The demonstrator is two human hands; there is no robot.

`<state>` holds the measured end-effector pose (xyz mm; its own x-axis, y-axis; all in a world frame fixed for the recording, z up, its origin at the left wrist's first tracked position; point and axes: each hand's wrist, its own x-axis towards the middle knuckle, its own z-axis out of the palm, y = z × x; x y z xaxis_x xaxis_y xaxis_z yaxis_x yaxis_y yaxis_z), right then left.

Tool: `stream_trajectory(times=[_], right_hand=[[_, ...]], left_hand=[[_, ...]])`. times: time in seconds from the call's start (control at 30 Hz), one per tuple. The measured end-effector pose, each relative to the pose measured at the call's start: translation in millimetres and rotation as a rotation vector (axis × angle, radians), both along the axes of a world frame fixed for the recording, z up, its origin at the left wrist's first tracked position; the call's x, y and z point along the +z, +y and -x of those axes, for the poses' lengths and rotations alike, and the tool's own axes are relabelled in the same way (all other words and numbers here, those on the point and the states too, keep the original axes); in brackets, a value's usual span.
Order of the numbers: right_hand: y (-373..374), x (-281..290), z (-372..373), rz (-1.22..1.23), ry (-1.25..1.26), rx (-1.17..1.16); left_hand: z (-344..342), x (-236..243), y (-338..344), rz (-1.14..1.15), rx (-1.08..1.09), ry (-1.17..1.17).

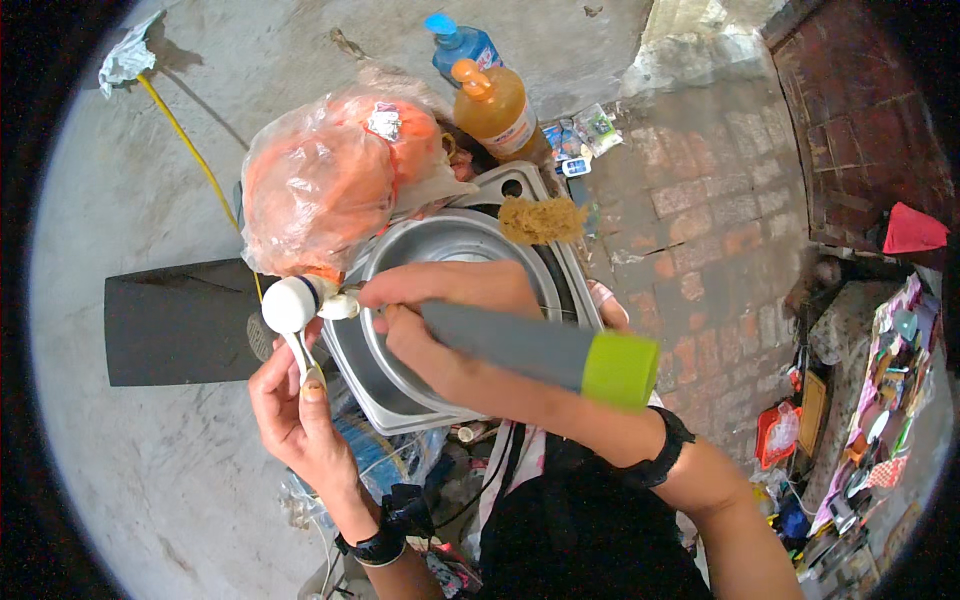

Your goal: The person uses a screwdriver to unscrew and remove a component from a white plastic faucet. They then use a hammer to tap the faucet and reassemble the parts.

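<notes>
Here, left of one steel sink (574, 265), the left grip (298, 410) pinches one white ladle (288, 305) — over the sink, the right grip (450, 300) clasps one grey-and-green-handled tool (505, 345).

Round metal basin (480, 240) sat in rectangular metal sink (400, 421). From basin: white round-headed utensil (289, 305) was at nine o'clock, black rectangular panel (175, 325) beyond; clear plastic bag (312, 185) at ten; amber plastic bottle (498, 112) at twelve, blue plastic bottle (464, 50) behind.
</notes>
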<state>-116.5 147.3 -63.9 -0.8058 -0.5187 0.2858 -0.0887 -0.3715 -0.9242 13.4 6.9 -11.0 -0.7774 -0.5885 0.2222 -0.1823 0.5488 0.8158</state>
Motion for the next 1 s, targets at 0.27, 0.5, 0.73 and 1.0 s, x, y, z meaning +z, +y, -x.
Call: stream_trajectory(times=[0.27, 0.5, 0.73, 1.0], right_hand=[[14.3, -5.9, 1.8, -0.022, 0.006, -0.101], [0.9, 0.7, -2.1, -0.021, -0.235, 0.087], [11.1, 13.2, -6.8, -0.141, 0.029, -0.03], [37.5, 25.8, -9.4, -0.335, -0.005, 0.062]], left_hand=[[0.0, 0.5, -3.8, -0.007, 0.053, 0.008], [-1.4, 1.1, -2.6, -0.025, 0.037, 0.004], [5.4, -0.8, 9.7, -0.093, 0.036, 0.017], [1.1, 3.5, 10.8, -0.145, 0.094, -0.005]])
